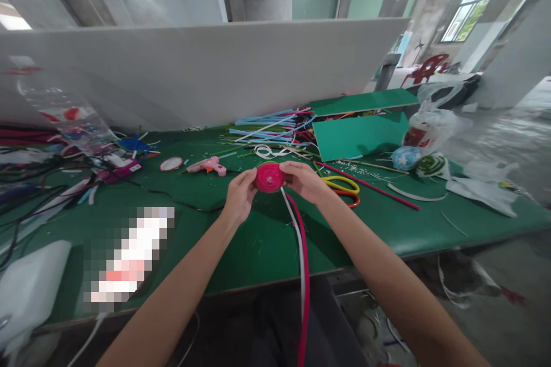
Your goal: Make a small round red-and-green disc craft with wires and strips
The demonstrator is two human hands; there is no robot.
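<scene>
Between both hands, above the green tabletop, is a flat round coil of crimson strip with a paler spot at its middle. My left hand pinches its left edge, fingers closed. On the opposite edge, my right hand grips it between thumb and fingers. A crimson strip and a white strip hang from the coil's lower right, over the table's front edge toward my lap. Behind the left hand lies a pink glue gun. Yellow-handled scissors rest beyond the right wrist.
Blue and green strips are heaped at the back, beside green boards. A large plastic bottle, cables and a pixelated object occupy the left. A plastic bag and wrapped balls sit right. A pale panel stands behind.
</scene>
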